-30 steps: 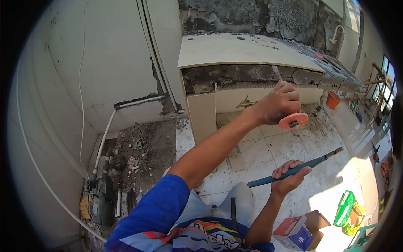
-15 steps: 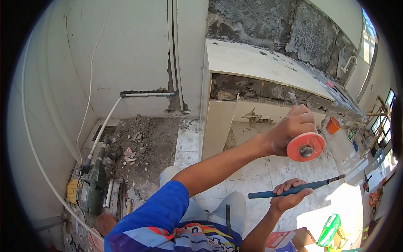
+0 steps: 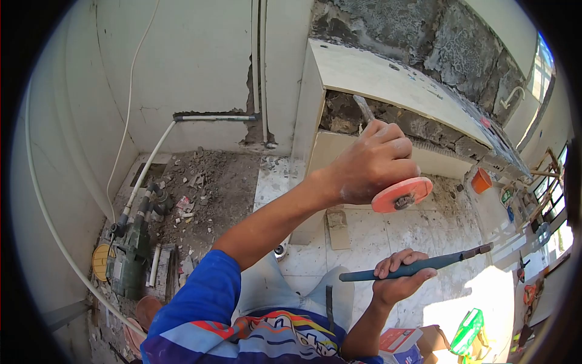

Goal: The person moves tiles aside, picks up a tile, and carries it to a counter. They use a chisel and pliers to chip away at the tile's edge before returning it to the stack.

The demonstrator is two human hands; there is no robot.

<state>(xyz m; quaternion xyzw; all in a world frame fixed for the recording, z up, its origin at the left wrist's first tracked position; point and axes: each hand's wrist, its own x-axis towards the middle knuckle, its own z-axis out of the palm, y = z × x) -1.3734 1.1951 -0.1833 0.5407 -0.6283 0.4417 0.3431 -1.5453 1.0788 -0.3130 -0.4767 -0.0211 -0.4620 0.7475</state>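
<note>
My left hand (image 3: 377, 159) is wrapped round a chisel with a round orange-red hand guard (image 3: 388, 199). The chisel's blade (image 3: 364, 108) sticks out past my knuckles, its tip overlapping the rough, broken front edge (image 3: 342, 108) of the counter near its left corner. Lower down, my right hand (image 3: 400, 282) grips a hammer by its blue handle (image 3: 427, 265). The rusty hammer head (image 3: 477, 250) points away to the right, apart from the chisel.
The pale counter slab (image 3: 388, 73) meets a wall of bare, chipped mortar (image 3: 448, 42). Left of it, rubble (image 3: 212, 182) covers the floor near a green water pump (image 3: 130, 264) with white pipes (image 3: 156, 156). An orange bucket (image 3: 481, 180) and a green bag (image 3: 470, 330) are at right.
My left hand has carried the chisel leftward along the counter edge, toward its corner. My right hand, with the hammer, has shifted slightly left and up. The view has shifted too.
</note>
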